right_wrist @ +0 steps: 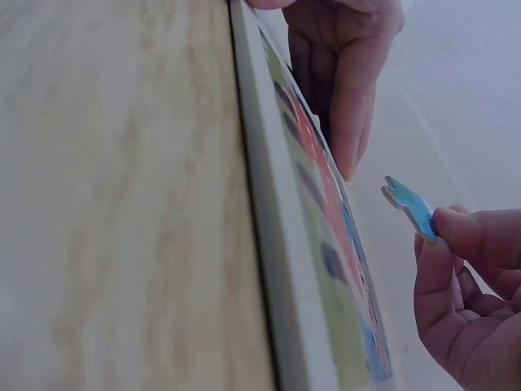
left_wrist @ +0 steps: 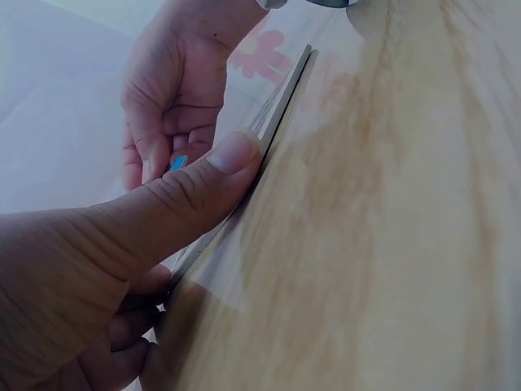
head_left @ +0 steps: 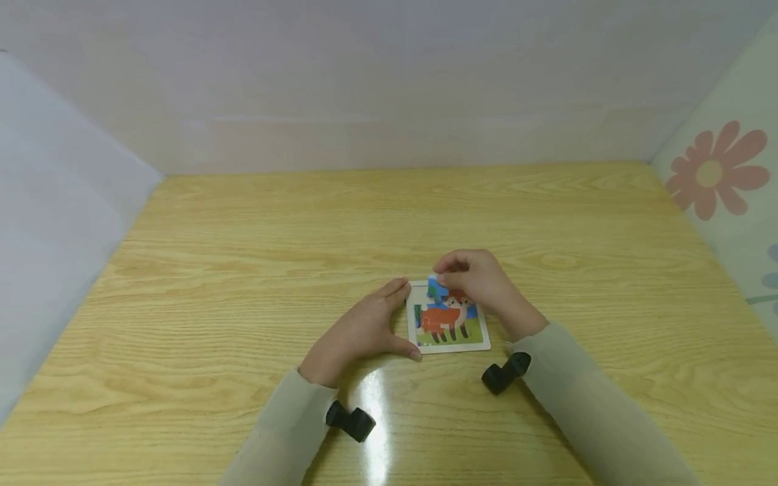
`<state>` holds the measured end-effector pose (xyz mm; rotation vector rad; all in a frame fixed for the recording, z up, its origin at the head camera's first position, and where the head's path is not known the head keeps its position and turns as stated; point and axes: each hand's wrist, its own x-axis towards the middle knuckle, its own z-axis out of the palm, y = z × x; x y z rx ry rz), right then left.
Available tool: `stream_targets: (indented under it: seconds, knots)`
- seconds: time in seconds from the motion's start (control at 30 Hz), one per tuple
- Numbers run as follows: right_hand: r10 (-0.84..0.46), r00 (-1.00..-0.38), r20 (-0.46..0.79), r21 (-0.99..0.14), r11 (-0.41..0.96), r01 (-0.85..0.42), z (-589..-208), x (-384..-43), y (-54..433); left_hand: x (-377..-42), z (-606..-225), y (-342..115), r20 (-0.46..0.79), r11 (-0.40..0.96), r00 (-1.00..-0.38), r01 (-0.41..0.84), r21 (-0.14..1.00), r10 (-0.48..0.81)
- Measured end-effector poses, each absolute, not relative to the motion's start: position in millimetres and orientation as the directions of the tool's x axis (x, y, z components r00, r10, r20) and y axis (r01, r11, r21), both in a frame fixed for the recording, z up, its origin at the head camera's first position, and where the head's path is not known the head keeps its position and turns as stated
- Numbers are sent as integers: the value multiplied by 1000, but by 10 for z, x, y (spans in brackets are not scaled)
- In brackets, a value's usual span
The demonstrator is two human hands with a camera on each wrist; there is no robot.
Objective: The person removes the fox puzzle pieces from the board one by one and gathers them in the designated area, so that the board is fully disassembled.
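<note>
A square fox jigsaw puzzle board (head_left: 457,348) with a pale frame lies flat on the table. My left hand (head_left: 367,325) holds it along the left side, thumb at the near left corner and fingers at the far left corner. Between thumb and fingertips my right hand (head_left: 483,282) pinches a blue and green puzzle piece (right_wrist: 413,208). In the right wrist view the piece is raised off the board, tilted; from the head it overlaps the board's upper part. The fox picture (head_left: 440,320) is fitted together below, and pale backing shows at the upper left.
The wood-grain table (head_left: 243,270) stretches out around the board. A pale wall (head_left: 389,88) stands behind it, with a white wall (head_left: 61,202) at the left. On the right-hand wall is a red flower print (head_left: 708,173). Black wrist cameras (head_left: 351,421) sit at both cuffs.
</note>
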<state>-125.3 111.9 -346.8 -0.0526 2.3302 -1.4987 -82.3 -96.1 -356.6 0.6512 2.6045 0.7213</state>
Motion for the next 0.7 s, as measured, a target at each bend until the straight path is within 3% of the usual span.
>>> stream_targets:
  seconds: [0.7]
  knots:
    - [-171,-965,-200,-861,501,90,-3504,-1241,1583,-837,-3570,-968,-212,772,-827,349,531,520]
